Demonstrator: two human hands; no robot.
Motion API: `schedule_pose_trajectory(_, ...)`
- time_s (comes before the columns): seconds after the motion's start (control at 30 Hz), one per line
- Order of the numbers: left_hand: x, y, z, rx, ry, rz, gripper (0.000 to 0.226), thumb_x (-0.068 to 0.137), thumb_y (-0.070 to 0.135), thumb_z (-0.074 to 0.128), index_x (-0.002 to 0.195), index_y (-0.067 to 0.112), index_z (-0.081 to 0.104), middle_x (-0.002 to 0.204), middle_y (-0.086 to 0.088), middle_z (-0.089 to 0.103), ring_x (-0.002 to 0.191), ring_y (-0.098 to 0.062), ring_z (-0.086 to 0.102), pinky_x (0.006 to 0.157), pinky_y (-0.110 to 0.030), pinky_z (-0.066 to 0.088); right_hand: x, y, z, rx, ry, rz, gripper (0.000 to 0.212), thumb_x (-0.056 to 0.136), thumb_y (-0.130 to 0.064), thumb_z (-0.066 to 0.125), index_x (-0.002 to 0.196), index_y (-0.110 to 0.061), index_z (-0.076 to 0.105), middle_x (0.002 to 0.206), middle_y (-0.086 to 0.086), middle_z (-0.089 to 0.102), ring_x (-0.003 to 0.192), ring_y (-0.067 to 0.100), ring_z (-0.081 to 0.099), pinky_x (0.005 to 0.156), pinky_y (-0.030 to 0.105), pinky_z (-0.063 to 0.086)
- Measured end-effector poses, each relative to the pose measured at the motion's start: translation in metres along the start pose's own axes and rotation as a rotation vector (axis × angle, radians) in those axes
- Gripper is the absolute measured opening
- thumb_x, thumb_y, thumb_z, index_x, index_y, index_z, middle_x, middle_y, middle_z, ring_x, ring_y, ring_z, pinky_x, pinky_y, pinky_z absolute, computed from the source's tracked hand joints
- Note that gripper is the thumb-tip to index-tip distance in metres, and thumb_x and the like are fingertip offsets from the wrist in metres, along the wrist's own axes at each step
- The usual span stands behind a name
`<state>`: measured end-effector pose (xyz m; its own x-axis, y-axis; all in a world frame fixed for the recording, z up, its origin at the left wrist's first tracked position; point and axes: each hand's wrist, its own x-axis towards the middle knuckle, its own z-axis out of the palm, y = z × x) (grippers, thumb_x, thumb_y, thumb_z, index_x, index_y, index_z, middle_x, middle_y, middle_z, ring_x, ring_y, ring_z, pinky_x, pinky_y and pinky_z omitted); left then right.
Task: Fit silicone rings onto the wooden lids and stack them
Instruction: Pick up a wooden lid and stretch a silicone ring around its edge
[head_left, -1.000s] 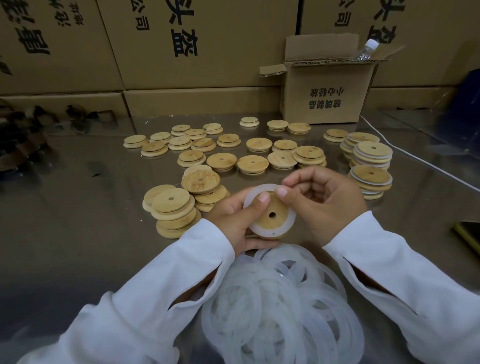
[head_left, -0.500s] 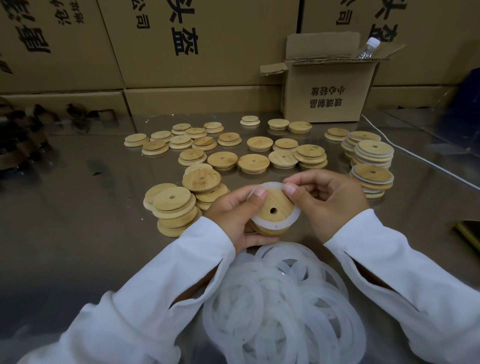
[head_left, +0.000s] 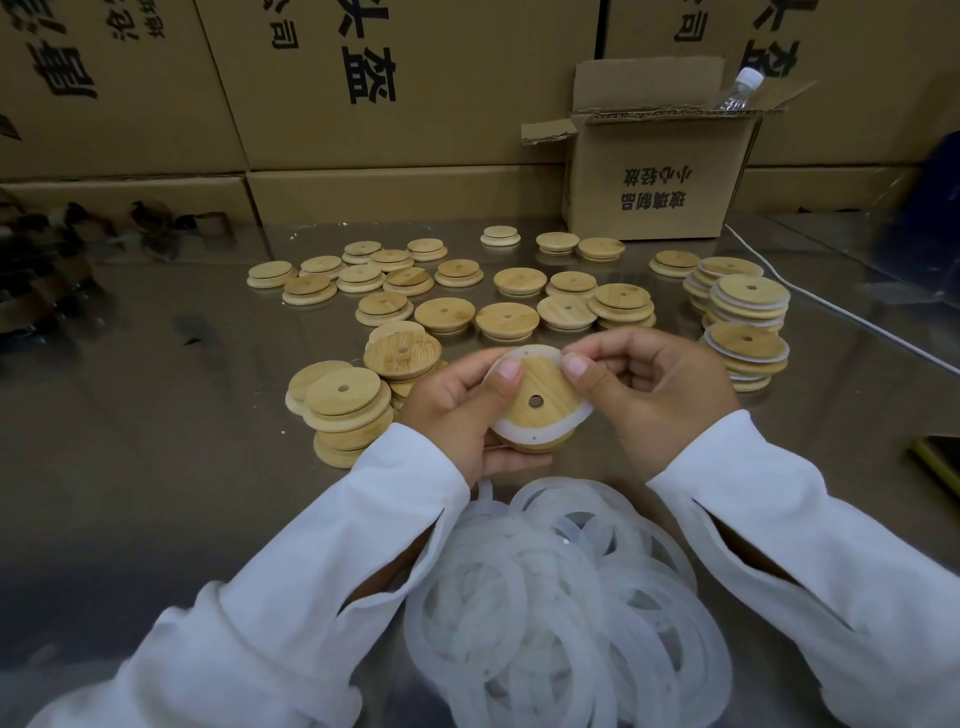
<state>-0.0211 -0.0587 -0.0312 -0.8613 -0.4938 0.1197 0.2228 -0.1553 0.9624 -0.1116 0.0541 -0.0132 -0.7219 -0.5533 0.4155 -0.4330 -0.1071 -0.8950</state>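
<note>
View from a head-worn camera, looking down at two hands in white sleeves working over a shiny grey counter (head_left: 156, 467). The hands are close together at the centre, both clamped on one round wooden lid (head_left: 540, 395) held tilted above the counter. The left hand (head_left: 457, 410) cups the lid from below, fingers curled under it and the thumb pressed on its top face. The right hand (head_left: 660, 395) pinches the lid's upper edge, thumb on the white silicone ring (head_left: 524, 434) that circles the lid. The ring shows as a pale band around the lid's raised centre, which has a small hole in the middle.

Just below the hands, nearest the viewer, lies a loose heap of translucent white rings (head_left: 561, 613). To the left of the hands stands a leaning stack of bare lids (head_left: 345, 410). To the right, stacks of ringed lids (head_left: 748, 317) show white bands between the wooden layers. Further back, many single lids (head_left: 447, 314) are spread across the counter, some overlapping.

At the back right sits a small open carton (head_left: 654, 176) with a clear plastic bottle (head_left: 737, 91) poking out of it. Large printed cartons (head_left: 395, 88) form a wall behind. A thin white cable (head_left: 841, 312) runs along the counter's right side
</note>
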Motion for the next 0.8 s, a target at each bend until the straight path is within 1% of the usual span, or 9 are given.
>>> schedule_pose_trajectory(0.07, 0.000, -0.001, 0.000, 0.014, 0.013, 0.004, 0.022, 0.075, 0.032, 0.056, 0.091, 0.022, 0.068, 0.079, -0.003, 0.072, 0.075, -0.020, 0.070, 0.055, -0.033, 0.056, -0.002, -0.001, -0.001, -0.019, 0.004, 0.005, 0.020, 0.077, -0.010, 0.069, 0.072, -0.029, 0.063, 0.067, -0.003, 0.063, 0.062, 0.006, 0.056, 0.060, 0.013, 0.048)
schedule_pose_trajectory(0.13, 0.000, -0.001, 0.001, 0.022, 0.044, 0.009, 0.016, 0.084, 0.027, 0.054, 0.091, 0.022, 0.068, 0.078, -0.002, 0.072, 0.075, -0.019, 0.070, 0.056, -0.032, 0.056, -0.005, 0.000, 0.001, -0.077, 0.012, 0.018, 0.021, 0.076, -0.012, 0.070, 0.077, -0.030, 0.060, 0.067, -0.005, 0.061, 0.062, 0.008, 0.056, 0.061, 0.015, 0.048)
schedule_pose_trajectory(0.23, 0.002, -0.002, 0.002, -0.046, 0.094, -0.023, 0.016, 0.089, 0.022, 0.051, 0.090, 0.020, 0.067, 0.085, -0.007, 0.070, 0.078, -0.023, 0.069, 0.056, -0.033, 0.057, -0.007, 0.003, 0.004, -0.121, 0.049, 0.070, 0.022, 0.075, -0.015, 0.070, 0.077, -0.030, 0.055, 0.068, -0.008, 0.058, 0.063, 0.007, 0.054, 0.058, 0.017, 0.046)
schedule_pose_trajectory(0.3, 0.002, -0.001, 0.003, -0.103, 0.114, -0.037, 0.016, 0.089, 0.021, 0.051, 0.089, 0.020, 0.067, 0.088, -0.008, 0.068, 0.075, -0.022, 0.069, 0.056, -0.034, 0.057, -0.007, 0.005, 0.006, -0.140, 0.064, 0.098, 0.020, 0.076, -0.015, 0.069, 0.074, -0.029, 0.055, 0.069, -0.008, 0.058, 0.065, 0.008, 0.055, 0.061, 0.018, 0.044)
schedule_pose_trajectory(0.37, 0.003, -0.001, 0.003, -0.137, 0.115, -0.037, 0.015, 0.088, 0.021, 0.052, 0.088, 0.019, 0.067, 0.089, -0.008, 0.067, 0.075, -0.021, 0.069, 0.056, -0.035, 0.057, -0.007, 0.007, 0.006, -0.141, 0.080, 0.119, 0.019, 0.077, -0.015, 0.068, 0.071, -0.028, 0.056, 0.069, -0.006, 0.060, 0.068, 0.012, 0.059, 0.064, 0.022, 0.047)
schedule_pose_trajectory(0.43, 0.003, -0.002, 0.003, -0.134, 0.099, -0.041, 0.015, 0.086, 0.023, 0.053, 0.091, 0.018, 0.065, 0.092, -0.009, 0.066, 0.080, -0.023, 0.068, 0.057, -0.035, 0.058, -0.005, 0.007, 0.006, -0.138, 0.096, 0.136, 0.019, 0.077, -0.015, 0.068, 0.067, -0.027, 0.057, 0.069, -0.004, 0.062, 0.072, 0.016, 0.062, 0.068, 0.026, 0.050)
schedule_pose_trajectory(0.53, 0.004, -0.003, 0.000, -0.093, 0.082, -0.036, 0.021, 0.079, 0.024, 0.056, 0.096, 0.013, 0.064, 0.090, -0.010, 0.069, 0.083, -0.024, 0.068, 0.061, -0.034, 0.058, -0.004, 0.007, 0.005, -0.124, 0.099, 0.163, 0.018, 0.077, -0.015, 0.068, 0.065, -0.026, 0.059, 0.069, -0.001, 0.065, 0.074, 0.019, 0.064, 0.070, 0.028, 0.051)
schedule_pose_trajectory(0.63, 0.006, -0.004, -0.005, -0.037, 0.089, 0.010, 0.020, 0.075, 0.023, 0.058, 0.092, 0.013, 0.065, 0.079, -0.004, 0.073, 0.079, -0.019, 0.070, 0.063, -0.029, 0.057, -0.003, 0.006, 0.003, -0.083, 0.085, 0.210, 0.017, 0.074, -0.014, 0.070, 0.063, -0.025, 0.063, 0.072, 0.001, 0.068, 0.075, 0.018, 0.065, 0.071, 0.026, 0.050)
schedule_pose_trajectory(0.8, 0.008, -0.002, -0.009, -0.036, 0.077, 0.061, 0.029, 0.067, 0.025, 0.059, 0.093, 0.014, 0.065, 0.079, -0.002, 0.074, 0.080, -0.016, 0.070, 0.063, -0.025, 0.056, 0.001, 0.000, -0.001, -0.050, 0.055, 0.246, 0.019, 0.073, -0.014, 0.072, 0.058, -0.025, 0.066, 0.061, -0.006, 0.069, 0.069, 0.011, 0.065, 0.069, 0.019, 0.048)
